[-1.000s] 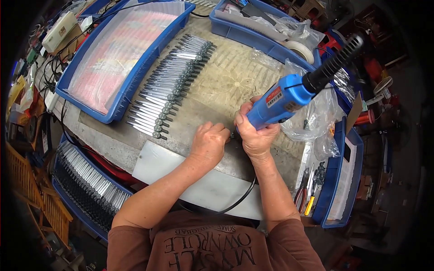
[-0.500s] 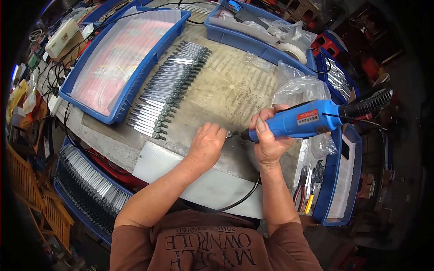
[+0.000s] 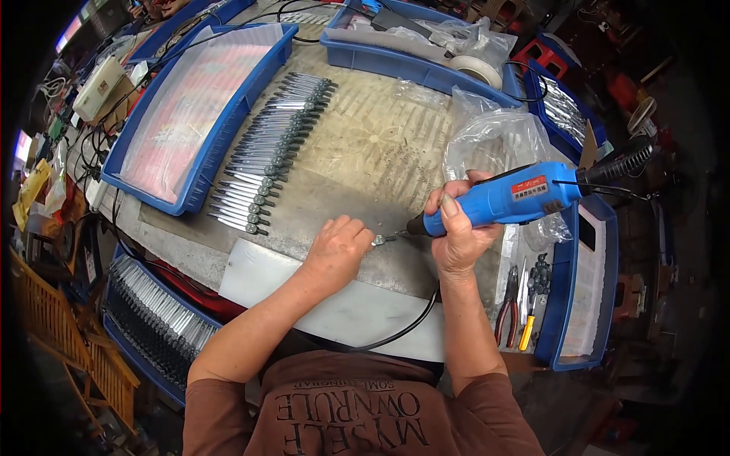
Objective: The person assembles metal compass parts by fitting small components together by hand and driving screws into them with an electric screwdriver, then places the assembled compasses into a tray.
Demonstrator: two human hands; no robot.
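My right hand (image 3: pixel 461 239) is wrapped round a blue electric screwdriver (image 3: pixel 506 201), held nearly level with its bit pointing left. My left hand (image 3: pixel 336 254) is closed on a small silver metal piece (image 3: pixel 379 240), whose end sticks out past the fingertips; the rest is hidden by the hand. The bit's tip is at or just beside that end; whether they touch I cannot tell. To the left on the table lies a slanting row of slender silver pieces (image 3: pixel 262 156) with dark jointed ends.
A blue tray (image 3: pixel 186 199) with pink sheets stands at the left, another blue tray (image 3: pixel 380 57) at the back. Pliers (image 3: pixel 507 308) and a yellow-handled screwdriver (image 3: pixel 527 332) lie at right, by a blue bin (image 3: pixel 559 304). Plastic bags (image 3: pixel 502 137) and a cable (image 3: pixel 395 340) are near.
The whole view has shifted a little. My left hand is slightly further from the screwdriver's nose, and more of the metal piece shows between them. Both grips stay the same.
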